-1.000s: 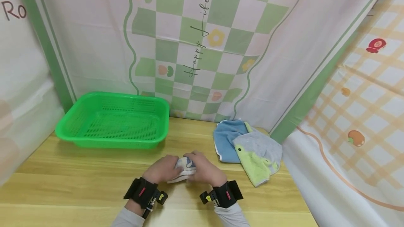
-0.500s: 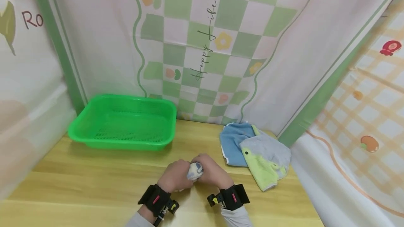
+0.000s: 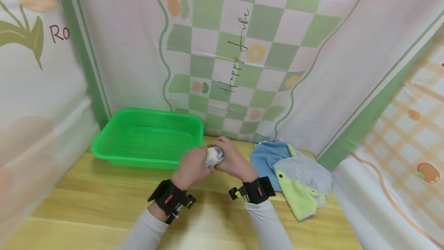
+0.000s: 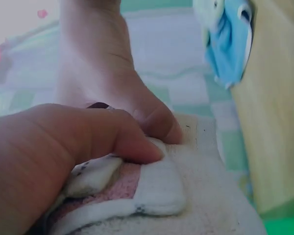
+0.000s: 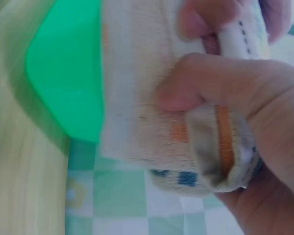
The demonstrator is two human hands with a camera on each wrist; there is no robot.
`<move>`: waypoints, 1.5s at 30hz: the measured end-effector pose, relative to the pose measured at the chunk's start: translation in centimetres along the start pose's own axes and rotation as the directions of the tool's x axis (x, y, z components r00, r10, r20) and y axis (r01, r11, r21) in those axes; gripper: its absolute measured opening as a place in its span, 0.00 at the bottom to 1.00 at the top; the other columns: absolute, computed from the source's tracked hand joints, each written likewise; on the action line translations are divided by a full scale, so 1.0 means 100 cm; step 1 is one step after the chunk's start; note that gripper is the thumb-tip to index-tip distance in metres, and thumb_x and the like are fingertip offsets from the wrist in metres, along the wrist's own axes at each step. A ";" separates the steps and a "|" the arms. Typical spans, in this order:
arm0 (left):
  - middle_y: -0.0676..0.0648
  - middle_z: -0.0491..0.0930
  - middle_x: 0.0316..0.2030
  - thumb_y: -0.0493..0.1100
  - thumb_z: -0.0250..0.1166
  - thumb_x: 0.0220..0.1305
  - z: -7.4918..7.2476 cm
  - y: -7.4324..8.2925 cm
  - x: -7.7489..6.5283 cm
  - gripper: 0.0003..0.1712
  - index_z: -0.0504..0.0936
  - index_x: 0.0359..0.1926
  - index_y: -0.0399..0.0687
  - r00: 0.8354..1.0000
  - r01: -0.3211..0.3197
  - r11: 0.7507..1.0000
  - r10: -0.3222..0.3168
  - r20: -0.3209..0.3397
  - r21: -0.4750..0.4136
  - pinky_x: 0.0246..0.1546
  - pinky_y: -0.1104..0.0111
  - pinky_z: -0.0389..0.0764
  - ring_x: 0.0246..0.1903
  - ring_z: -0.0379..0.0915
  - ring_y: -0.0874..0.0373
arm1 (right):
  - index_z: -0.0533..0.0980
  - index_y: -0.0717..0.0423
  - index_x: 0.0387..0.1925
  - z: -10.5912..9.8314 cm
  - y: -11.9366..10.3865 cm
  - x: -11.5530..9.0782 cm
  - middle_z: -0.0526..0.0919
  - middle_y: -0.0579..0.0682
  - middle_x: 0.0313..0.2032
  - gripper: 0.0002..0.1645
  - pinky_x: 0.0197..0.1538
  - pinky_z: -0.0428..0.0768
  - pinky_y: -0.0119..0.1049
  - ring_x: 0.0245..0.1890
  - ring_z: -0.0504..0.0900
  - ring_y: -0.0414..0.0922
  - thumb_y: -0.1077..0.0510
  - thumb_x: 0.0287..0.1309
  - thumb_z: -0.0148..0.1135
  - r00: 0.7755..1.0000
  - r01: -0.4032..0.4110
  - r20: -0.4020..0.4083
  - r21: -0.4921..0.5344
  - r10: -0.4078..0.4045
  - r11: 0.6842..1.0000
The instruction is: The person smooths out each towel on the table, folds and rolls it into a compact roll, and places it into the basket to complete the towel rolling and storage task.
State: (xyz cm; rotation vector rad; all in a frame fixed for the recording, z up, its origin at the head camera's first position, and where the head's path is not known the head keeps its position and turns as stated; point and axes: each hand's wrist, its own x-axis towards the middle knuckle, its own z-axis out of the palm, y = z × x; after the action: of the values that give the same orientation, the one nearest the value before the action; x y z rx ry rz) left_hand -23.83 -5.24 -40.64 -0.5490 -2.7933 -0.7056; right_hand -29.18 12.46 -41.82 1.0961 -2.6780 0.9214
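Observation:
Both hands hold a small rolled towel (image 3: 214,156), whitish with blue-grey patterning, above the table. My left hand (image 3: 192,168) grips its left end and my right hand (image 3: 235,162) its right end. In the left wrist view, the left thumb (image 4: 103,132) presses on a white folded edge with pink terry showing inside. In the right wrist view, the right thumb (image 5: 210,81) lies across beige terry beside a flat hem, and a loose flap hangs down. Much of the towel is hidden behind the fingers.
A green perforated basket (image 3: 149,159) stands at the back left, just beyond the left hand. To the right, a blue towel (image 3: 267,161) lies partly under a grey and lime towel (image 3: 305,180). Printed curtains (image 3: 239,49) enclose the wooden table (image 3: 104,203).
Both hands have moved up and forward with the towel, closer to the basket. The towel shows as a compact roll between them. The head view has shifted slightly left.

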 end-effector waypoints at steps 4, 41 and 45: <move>0.45 0.80 0.28 0.42 0.75 0.52 -0.013 -0.013 0.015 0.17 0.79 0.37 0.38 0.999 0.043 0.998 -0.042 -0.028 0.036 0.19 0.66 0.74 0.23 0.73 0.55 | 0.77 0.61 0.60 0.004 0.003 0.027 0.75 0.58 0.57 0.39 0.60 0.79 0.47 0.58 0.76 0.53 0.72 0.40 0.77 0.997 0.042 -0.065 0.030 -0.040 0.999; 0.27 0.81 0.50 0.49 0.57 0.74 0.020 -0.088 0.058 0.28 0.79 0.55 0.24 0.853 0.482 0.876 -0.477 0.213 0.031 0.38 0.53 0.86 0.45 0.82 0.36 | 0.54 0.74 0.74 0.099 0.004 0.039 0.58 0.69 0.71 0.40 0.65 0.76 0.50 0.67 0.71 0.62 0.62 0.70 0.59 0.939 -0.323 -0.065 0.164 0.336 0.932; 0.27 0.81 0.53 0.48 0.55 0.75 0.020 -0.086 0.059 0.26 0.79 0.55 0.25 0.866 0.442 0.896 -0.439 0.240 0.043 0.43 0.49 0.85 0.49 0.80 0.35 | 0.53 0.74 0.74 0.097 0.009 0.039 0.58 0.69 0.71 0.40 0.66 0.76 0.51 0.67 0.71 0.62 0.61 0.70 0.58 0.943 -0.310 -0.078 0.159 0.325 0.937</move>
State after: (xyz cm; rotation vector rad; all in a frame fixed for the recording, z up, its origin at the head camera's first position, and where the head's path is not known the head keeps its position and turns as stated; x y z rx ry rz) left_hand -32.85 -9.55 -44.24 0.0209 -3.1894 -0.7845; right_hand -31.48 5.06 -48.93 0.6210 -2.7862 1.2042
